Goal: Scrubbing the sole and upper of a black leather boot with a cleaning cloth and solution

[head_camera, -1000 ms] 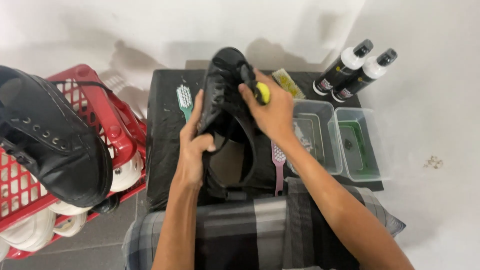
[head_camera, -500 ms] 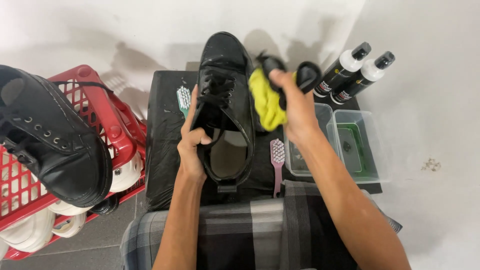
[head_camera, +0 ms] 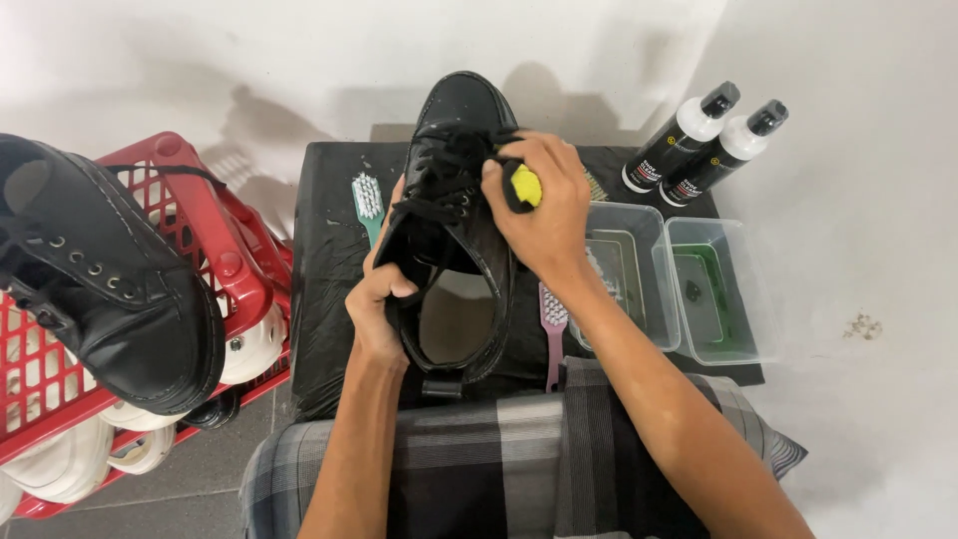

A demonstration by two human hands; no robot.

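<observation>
Pointing toe-away lengthwise, the black boot (head_camera: 454, 215) sits gripped by the left hand (head_camera: 377, 299) (right hand (head_camera: 544, 215) pinching a yellow cloth (head_camera: 525, 187)).

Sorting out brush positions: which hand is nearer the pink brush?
Right. The right hand presses a yellow cloth on the boot, its wrist just above the pink brush; the left hand grips the boot's far side.

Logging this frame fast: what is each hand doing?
Left hand: closed on the black boot.
Right hand: closed on a yellow cloth, pressed to the boot.
</observation>
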